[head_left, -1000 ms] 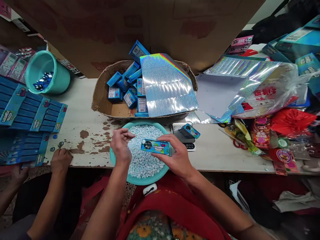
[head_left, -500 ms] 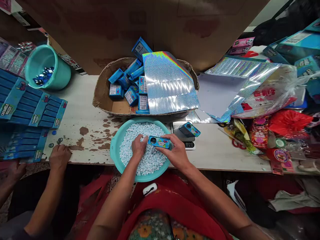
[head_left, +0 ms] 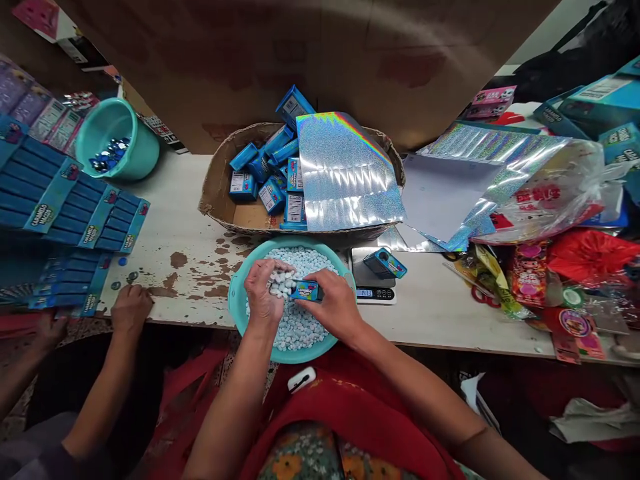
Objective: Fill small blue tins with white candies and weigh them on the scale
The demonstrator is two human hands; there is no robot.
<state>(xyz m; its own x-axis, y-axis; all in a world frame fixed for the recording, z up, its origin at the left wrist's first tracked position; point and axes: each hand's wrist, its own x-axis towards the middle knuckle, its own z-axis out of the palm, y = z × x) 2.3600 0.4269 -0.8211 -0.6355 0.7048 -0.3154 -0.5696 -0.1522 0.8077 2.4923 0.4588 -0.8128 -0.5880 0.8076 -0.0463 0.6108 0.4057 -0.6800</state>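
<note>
A teal basin (head_left: 235,298) full of small white candies (head_left: 305,333) stands at the table's front edge. Cupped over it, my left hand (head_left: 263,293) holds a handful of the candies. My right hand (head_left: 336,303) grips a small blue candy box (head_left: 307,289) by its right end, tilted toward the left palm. The box's left end meets the candies in that palm; my left fingers partly hide it. Just right of the basin, a second blue box (head_left: 385,263) rests on a digital scale (head_left: 374,295) with a lit display.
Behind the basin, a cardboard tray (head_left: 213,190) holds several blue boxes under a shiny holographic sheet (head_left: 350,173). At left are stacked blue display boxes (head_left: 75,200), a teal bucket (head_left: 143,150) and a co-worker's hand (head_left: 131,308). Bags and wrappers (head_left: 575,267) crowd the right.
My left hand has come up out of the candies with a handful and turned toward the box. The box has tilted and moved slightly left and down. The view has shifted a little.
</note>
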